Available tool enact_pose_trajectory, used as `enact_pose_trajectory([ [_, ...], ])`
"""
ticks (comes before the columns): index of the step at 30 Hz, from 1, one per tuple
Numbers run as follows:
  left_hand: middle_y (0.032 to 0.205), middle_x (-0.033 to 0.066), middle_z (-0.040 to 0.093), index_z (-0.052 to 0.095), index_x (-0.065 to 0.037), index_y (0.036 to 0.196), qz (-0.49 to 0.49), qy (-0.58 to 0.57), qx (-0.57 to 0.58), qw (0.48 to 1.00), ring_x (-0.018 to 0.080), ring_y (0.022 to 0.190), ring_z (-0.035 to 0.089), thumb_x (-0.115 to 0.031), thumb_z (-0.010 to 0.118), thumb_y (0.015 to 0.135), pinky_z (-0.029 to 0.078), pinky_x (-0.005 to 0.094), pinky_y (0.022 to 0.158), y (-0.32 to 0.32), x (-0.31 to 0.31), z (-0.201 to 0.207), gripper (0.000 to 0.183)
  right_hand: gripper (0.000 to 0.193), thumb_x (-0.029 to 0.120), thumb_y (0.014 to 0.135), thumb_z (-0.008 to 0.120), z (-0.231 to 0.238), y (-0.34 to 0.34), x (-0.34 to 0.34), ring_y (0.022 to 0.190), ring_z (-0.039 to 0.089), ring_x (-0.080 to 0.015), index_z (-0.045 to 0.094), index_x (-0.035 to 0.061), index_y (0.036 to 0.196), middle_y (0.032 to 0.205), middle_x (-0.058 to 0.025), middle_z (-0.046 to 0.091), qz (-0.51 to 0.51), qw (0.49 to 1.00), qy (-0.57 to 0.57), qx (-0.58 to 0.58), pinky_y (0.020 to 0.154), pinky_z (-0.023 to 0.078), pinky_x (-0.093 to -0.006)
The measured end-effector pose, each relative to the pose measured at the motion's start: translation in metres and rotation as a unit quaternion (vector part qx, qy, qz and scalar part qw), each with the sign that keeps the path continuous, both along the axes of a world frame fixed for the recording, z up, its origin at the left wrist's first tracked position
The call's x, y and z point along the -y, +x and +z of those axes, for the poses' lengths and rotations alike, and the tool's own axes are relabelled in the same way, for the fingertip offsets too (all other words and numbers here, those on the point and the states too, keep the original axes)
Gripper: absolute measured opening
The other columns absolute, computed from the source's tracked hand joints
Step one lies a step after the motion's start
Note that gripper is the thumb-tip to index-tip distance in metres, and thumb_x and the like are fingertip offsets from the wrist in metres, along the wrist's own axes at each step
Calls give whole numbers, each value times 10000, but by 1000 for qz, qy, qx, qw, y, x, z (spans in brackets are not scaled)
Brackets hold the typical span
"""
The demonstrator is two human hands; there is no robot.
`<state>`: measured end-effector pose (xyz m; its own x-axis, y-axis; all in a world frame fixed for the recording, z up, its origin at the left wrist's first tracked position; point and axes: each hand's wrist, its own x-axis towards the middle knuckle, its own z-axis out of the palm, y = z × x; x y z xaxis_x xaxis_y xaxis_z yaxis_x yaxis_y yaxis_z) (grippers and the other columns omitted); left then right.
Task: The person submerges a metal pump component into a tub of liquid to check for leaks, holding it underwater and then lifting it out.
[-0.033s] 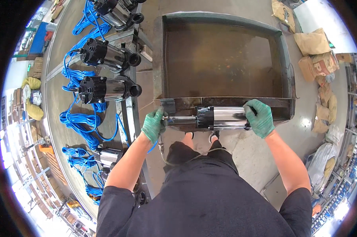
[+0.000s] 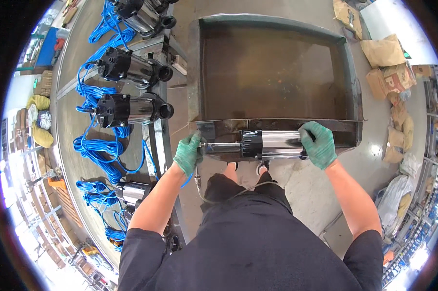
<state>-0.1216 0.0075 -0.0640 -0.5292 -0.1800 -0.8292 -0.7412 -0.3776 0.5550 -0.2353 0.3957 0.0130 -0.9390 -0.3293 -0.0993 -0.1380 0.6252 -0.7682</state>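
A shiny steel cylinder with a black end cap, a pump body (image 2: 281,144), lies sideways at the near edge of the water tank (image 2: 277,120). My right hand (image 2: 319,144), in a green glove, grips its right end; the fingertips are partly hidden. My left hand (image 2: 187,153), gloved too, is closed around a hose-fed metal tool, mostly hidden by the fingers. The tool's silver rod (image 2: 222,145) reaches right to the black cap. Below the left hand hangs a metal hose fitting (image 2: 197,180), and its thin hose (image 2: 228,200) curves across in front of my shorts.
Several finished-looking pumps, such as a black and steel one (image 2: 132,109), lie on the bench (image 2: 69,160) at left with coiled blue cables (image 2: 97,154). Murky water (image 2: 272,72) fills the tank. Paper sacks (image 2: 383,51) and shelving (image 2: 434,140) stand at right.
The bright specks on the tank's water have shifted and become fewer. Both hands, the pump body and the tool stay in place.
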Motion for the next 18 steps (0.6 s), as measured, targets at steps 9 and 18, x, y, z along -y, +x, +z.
enact_pose_trajectory([
  [9, 622, -27, 495, 643, -105, 949, -15, -29, 7, 999, 95, 494, 423, -386, 575, 1090, 345, 279, 462, -4, -9, 5, 322, 85, 96, 917, 672, -2, 0, 2, 690, 655, -344, 699, 16, 931, 827, -189, 679, -12, 1000, 7, -12, 654, 532, -394],
  [18, 632, -38, 499, 630, -119, 932, -1, -36, 10, 999, 86, 488, 390, -388, 555, 1095, 316, 276, 457, -4, -15, 5, 323, 77, 94, 905, 678, 0, 0, 3, 714, 662, -358, 691, 20, 919, 834, -195, 671, -4, 1000, 9, -22, 667, 537, -408],
])
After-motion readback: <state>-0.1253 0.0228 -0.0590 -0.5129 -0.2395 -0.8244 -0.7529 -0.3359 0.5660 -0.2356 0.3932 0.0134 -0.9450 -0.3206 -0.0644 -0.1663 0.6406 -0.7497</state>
